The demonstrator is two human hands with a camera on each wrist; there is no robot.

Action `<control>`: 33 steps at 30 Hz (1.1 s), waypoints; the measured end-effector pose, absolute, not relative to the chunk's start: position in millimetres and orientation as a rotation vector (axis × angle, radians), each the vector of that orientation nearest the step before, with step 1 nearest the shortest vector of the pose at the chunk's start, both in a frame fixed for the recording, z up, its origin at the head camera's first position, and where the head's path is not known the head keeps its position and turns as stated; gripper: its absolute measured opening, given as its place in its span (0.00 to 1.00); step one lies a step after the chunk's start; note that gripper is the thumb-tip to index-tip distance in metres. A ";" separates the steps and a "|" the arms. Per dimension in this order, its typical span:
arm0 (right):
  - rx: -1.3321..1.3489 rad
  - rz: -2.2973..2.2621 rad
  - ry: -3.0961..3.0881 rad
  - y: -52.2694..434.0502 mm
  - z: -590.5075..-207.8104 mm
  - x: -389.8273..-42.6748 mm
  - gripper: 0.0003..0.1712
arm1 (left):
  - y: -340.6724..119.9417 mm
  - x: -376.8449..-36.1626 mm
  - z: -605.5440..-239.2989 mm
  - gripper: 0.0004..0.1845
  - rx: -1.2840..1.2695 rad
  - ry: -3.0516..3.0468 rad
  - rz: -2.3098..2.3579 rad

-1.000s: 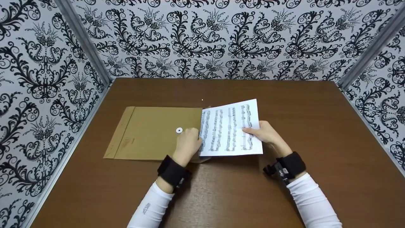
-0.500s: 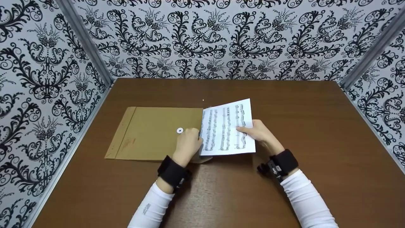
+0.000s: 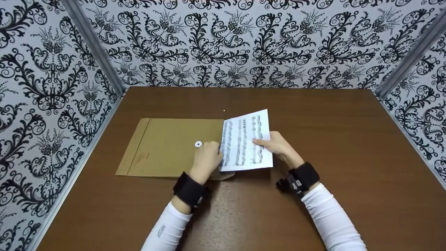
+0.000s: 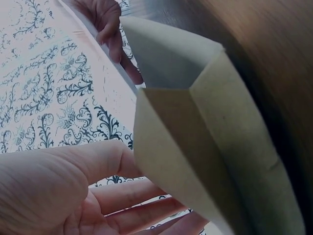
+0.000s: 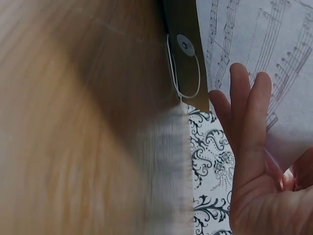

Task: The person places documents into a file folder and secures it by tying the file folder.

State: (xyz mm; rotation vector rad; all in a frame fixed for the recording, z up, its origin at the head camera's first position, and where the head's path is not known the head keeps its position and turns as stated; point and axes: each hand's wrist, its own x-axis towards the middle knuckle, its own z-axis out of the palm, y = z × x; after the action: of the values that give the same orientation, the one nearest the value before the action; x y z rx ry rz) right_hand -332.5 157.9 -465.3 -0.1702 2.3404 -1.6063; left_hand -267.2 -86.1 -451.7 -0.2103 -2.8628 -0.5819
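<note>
A brown paper envelope (image 3: 170,148) lies flat left of the table's middle, its mouth facing right. My left hand (image 3: 207,157) pinches the upper layer at that mouth; the left wrist view shows the folded side (image 4: 205,132) spread apart. White sheet music (image 3: 240,146) sits partly in the mouth, with its right part sticking out and raised. My right hand (image 3: 278,144) holds its right edge, thumb on the printed face and fingers (image 5: 252,112) straight along the underside. The end inside the envelope is hidden.
A white disc (image 3: 198,143) is on the envelope's upper face. Under the sheet, the right wrist view shows the flap with a second disc (image 5: 186,45) and a loose string (image 5: 199,78). Patterned walls (image 3: 223,42) border the brown table (image 3: 348,139).
My right hand has moved left with the sheet music, and less of the sheet shows outside the envelope. The left hand keeps its hold in about the same place.
</note>
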 end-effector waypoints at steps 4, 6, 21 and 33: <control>-0.190 -1.627 2.301 151.1 -465.6 -332.9 0.21 | -85.6 -267.4 -450.2 0.09 -0.216 -2.881 -0.642; -0.183 -1.639 2.281 148.1 -466.7 -333.9 0.21 | -85.5 -267.8 -449.4 0.09 -0.214 -2.897 -0.663; -0.204 -1.636 2.223 122.5 -471.3 -339.2 0.22 | -85.5 -267.4 -451.3 0.07 -0.201 -2.892 -0.615; -0.260 -1.599 2.241 113.2 -473.0 -342.2 0.23 | -85.0 -267.4 -449.9 0.07 -0.192 -2.900 -0.607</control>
State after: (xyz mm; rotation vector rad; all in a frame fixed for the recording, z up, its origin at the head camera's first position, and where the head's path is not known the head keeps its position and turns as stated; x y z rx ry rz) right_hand -342.2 113.2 -473.0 -0.2595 2.2415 -1.5988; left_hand -267.4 -85.0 -449.9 -0.1919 -2.9005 -0.6067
